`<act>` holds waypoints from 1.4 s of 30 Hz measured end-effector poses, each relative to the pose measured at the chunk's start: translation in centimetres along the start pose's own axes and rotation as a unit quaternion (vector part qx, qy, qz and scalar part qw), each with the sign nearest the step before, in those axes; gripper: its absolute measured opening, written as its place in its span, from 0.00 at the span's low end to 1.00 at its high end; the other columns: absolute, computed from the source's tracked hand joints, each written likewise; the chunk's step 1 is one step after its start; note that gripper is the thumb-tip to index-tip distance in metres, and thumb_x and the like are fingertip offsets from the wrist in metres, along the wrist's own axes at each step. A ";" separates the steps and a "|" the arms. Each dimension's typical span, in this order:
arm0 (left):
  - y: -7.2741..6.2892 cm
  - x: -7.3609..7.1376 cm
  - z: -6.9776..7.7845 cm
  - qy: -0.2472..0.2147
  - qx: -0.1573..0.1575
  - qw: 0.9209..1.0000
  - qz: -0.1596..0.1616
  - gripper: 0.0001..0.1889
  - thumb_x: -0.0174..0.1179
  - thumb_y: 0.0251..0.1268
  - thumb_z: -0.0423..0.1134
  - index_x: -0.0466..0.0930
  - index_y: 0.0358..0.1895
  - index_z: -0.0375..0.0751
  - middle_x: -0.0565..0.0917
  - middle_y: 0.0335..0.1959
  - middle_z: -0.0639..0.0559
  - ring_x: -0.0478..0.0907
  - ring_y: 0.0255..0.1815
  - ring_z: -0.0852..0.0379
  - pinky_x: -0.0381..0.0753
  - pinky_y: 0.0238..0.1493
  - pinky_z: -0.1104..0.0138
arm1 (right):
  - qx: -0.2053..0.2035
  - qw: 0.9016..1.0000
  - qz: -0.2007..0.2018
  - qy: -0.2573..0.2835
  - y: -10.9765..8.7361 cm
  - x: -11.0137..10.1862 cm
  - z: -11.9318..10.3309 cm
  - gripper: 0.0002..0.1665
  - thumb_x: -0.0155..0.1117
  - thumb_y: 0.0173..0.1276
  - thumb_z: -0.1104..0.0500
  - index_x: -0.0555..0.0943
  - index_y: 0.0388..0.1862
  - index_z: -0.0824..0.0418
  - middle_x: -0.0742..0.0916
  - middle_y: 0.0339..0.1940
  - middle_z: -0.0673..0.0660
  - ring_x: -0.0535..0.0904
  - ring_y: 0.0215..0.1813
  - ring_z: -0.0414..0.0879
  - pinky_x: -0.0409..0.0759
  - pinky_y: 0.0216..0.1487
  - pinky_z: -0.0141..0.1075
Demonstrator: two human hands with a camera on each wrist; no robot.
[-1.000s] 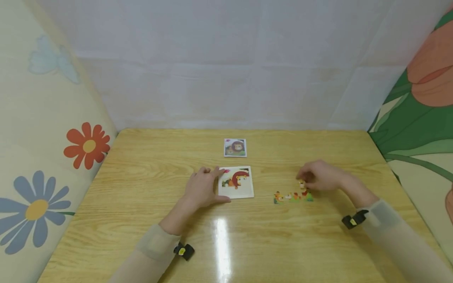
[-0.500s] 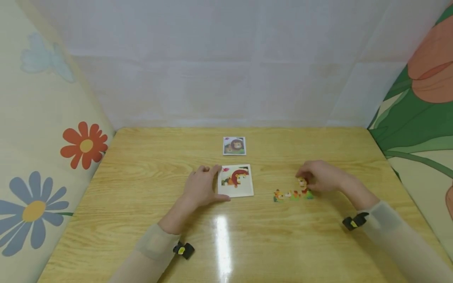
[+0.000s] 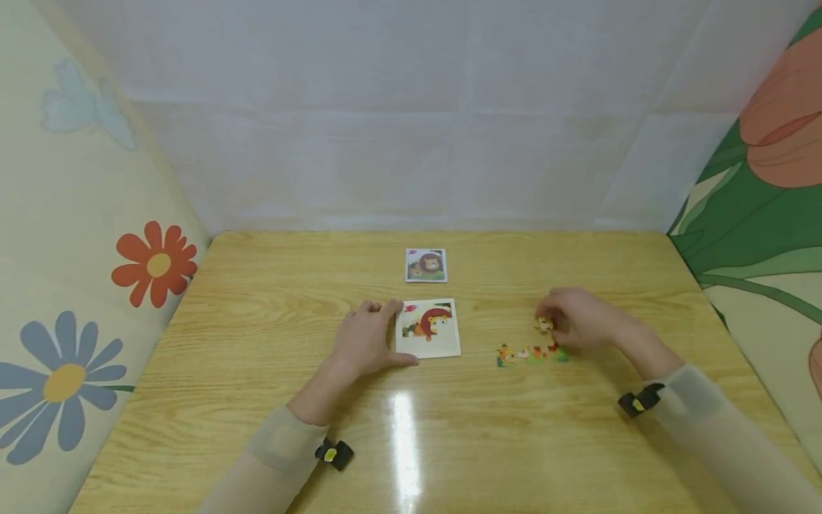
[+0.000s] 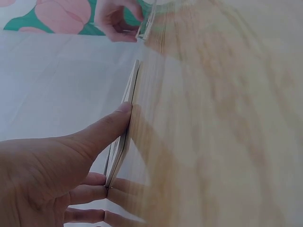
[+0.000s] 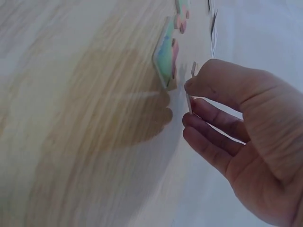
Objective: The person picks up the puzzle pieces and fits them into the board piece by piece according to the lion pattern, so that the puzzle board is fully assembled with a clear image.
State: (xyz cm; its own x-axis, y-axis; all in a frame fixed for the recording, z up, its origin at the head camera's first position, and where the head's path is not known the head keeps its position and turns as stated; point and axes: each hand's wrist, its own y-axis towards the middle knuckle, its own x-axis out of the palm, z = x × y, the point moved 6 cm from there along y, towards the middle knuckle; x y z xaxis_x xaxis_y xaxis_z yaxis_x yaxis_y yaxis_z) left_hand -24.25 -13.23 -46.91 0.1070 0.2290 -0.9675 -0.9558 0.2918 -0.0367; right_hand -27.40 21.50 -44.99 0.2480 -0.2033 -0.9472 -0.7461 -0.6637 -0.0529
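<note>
A white puzzle board (image 3: 429,329) with a partly built lion picture lies mid-table. My left hand (image 3: 369,341) rests against its left edge, thumb and fingers touching the board's side (image 4: 124,137). To the right, my right hand (image 3: 574,318) pinches a small orange puzzle piece (image 3: 544,325) between thumb and fingers (image 5: 190,101), lifted just above the table. A row of loose puzzle pieces (image 3: 531,353) lies just in front of that hand, seen edge-on as the pieces (image 5: 166,54) in the right wrist view.
A small reference card (image 3: 426,265) showing the lion lies behind the board. The wooden table (image 3: 411,442) is walled by white sheeting at the back and flowered panels (image 3: 96,285) on both sides.
My right hand has lifted the orange piece slightly up and away from the row of loose pieces. The left hand and board have stayed put.
</note>
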 end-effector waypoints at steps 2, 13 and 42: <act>0.0 0.0 0.0 -0.001 -0.001 1.000 -0.001 0.56 0.81 0.41 0.71 0.73 0.74 0.46 0.87 0.58 0.36 0.79 0.63 0.38 0.82 0.62 0.43 | -0.011 1.000 0.015 0.002 0.3 -0.3 -0.3 0.18 0.73 0.60 0.68 0.88 0.50 0.63 0.87 0.41 0.51 0.82 0.42 0.41 0.87 0.47 0.41; 0.0 0.2 0.1 0.000 -0.002 1.000 -0.001 0.56 0.81 0.42 0.71 0.73 0.74 0.47 0.87 0.58 0.36 0.79 0.64 0.38 0.81 0.63 0.43 | -0.032 0.999 0.031 0.004 2.3 -1.3 -2.7 0.18 0.68 0.66 0.67 0.88 0.55 0.64 0.87 0.43 0.52 0.81 0.41 0.40 0.85 0.44 0.39; -0.1 0.0 0.1 0.000 0.000 1.000 0.000 0.55 0.81 0.42 0.71 0.73 0.74 0.47 0.88 0.58 0.36 0.79 0.64 0.38 0.81 0.63 0.43 | -0.128 0.991 0.015 0.024 9.1 1.3 -10.9 0.11 0.69 0.70 0.63 0.90 0.50 0.59 0.89 0.48 0.53 0.85 0.53 0.46 0.86 0.62 0.41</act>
State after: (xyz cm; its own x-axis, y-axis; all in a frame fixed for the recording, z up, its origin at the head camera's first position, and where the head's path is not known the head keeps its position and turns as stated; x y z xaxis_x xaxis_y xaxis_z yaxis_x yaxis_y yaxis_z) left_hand -24.08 -13.19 -46.83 0.1069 0.2296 -0.9674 -0.9558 0.2918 -0.0363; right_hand -27.14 7.37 -43.26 0.2621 -0.2565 -0.9303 -0.5741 -0.8163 0.0633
